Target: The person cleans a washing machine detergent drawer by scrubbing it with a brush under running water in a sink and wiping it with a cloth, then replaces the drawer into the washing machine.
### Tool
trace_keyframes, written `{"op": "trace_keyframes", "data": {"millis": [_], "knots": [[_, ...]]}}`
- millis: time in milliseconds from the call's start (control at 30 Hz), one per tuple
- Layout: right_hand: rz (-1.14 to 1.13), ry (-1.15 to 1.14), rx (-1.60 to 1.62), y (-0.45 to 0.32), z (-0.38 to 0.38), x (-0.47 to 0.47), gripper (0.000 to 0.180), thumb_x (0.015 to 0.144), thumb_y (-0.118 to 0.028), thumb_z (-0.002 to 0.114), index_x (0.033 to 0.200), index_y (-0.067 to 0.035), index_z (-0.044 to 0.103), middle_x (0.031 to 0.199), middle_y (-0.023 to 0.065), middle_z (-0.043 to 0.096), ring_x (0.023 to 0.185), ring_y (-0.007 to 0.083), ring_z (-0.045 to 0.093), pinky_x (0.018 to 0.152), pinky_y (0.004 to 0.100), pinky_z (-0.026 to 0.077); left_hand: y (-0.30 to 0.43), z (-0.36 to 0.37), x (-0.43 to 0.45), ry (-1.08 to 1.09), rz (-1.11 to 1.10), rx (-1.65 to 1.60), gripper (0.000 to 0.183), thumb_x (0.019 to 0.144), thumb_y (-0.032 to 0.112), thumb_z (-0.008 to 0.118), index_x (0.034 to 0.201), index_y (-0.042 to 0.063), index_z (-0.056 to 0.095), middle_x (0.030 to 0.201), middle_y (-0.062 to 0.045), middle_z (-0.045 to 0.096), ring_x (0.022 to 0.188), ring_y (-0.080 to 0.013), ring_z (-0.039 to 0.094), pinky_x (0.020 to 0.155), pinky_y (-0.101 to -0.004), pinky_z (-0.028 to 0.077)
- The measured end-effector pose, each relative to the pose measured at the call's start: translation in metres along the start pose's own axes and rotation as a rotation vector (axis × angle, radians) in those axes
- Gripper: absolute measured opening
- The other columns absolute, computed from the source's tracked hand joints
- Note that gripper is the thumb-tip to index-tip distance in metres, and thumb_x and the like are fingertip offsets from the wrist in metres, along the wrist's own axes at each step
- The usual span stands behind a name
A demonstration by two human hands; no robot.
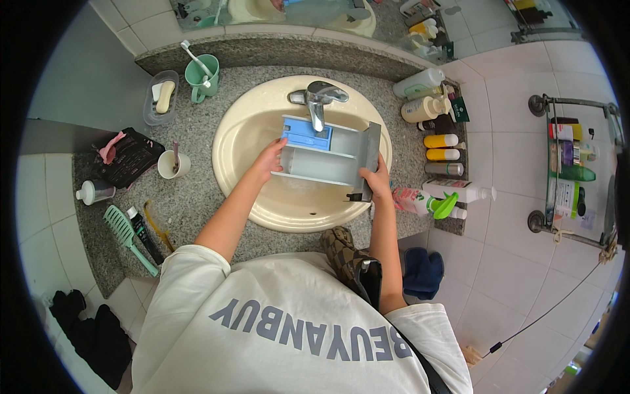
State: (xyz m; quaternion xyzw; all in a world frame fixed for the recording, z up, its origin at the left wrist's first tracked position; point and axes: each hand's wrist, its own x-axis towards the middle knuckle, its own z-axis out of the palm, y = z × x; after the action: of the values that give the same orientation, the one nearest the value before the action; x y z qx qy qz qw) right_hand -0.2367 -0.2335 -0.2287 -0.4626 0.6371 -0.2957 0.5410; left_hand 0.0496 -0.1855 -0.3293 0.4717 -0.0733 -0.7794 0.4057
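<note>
Between my two hands is a detergent drawer [322, 165] of grey plastic, held over the cream washbasin [236, 147]. My left hand [269, 160] grips its open tray end at the left. On the right, my right hand [377, 180] holds the dark grey front panel [370, 157]. A blue plastic insert [307, 134] sits in the compartment farther from me; the nearer compartment looks pale, and I cannot tell whether it holds water. The spout of the chrome faucet [319, 103] hangs over the blue insert. No stream from it can be made out.
Left on the granite counter [197, 133] stand a green mug [203, 74] with toothbrushes, a soap dish [161, 98], a white cup [174, 164], a black pouch [132, 157] and a green hairbrush [129, 236]. Several bottles line the right edge, including a spray bottle [418, 201]. A patterned bag [352, 256] hangs before me.
</note>
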Motion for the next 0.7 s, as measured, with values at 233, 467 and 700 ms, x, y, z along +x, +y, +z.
{"op": "trace_keyframes", "data": {"millis": [233,467,700], "knots": [[0.024,-0.018,0.038,0.008,0.007,0.002,0.08,0.059,-0.001,0.059,0.135,-0.003,0.035,0.116,0.0117,0.052,0.103,0.023,0.053,0.086,0.0306,0.043,-0.001,-0.006,-0.004,0.006,0.02,-0.007,0.061,0.082,0.049,0.057,0.132,0.02,0.037,0.126,-0.005,0.043,0.104,-0.0226,0.049,0.076,-0.0356,0.043],[0.004,-0.005,0.045,0.015,0.009,-0.002,0.074,0.06,0.0,0.058,0.131,-0.004,0.039,0.108,0.0089,0.054,0.092,0.0198,0.053,0.076,0.0283,0.045,-0.005,-0.006,-0.005,0.047,0.011,-0.014,0.059,0.082,0.049,0.057,0.131,0.02,0.038,0.122,-0.003,0.046,0.1,-0.0197,0.051,0.072,-0.0324,0.043],[-0.031,0.022,0.061,0.02,0.009,0.001,0.069,0.06,0.001,0.058,0.128,-0.003,0.042,0.1,0.0068,0.055,0.083,0.0174,0.054,0.068,0.0269,0.046,-0.004,-0.007,-0.007,0.022,0.012,-0.035,0.059,0.082,0.047,0.059,0.13,0.02,0.038,0.122,-0.003,0.046,0.103,-0.0213,0.051,0.077,-0.036,0.043]]}}
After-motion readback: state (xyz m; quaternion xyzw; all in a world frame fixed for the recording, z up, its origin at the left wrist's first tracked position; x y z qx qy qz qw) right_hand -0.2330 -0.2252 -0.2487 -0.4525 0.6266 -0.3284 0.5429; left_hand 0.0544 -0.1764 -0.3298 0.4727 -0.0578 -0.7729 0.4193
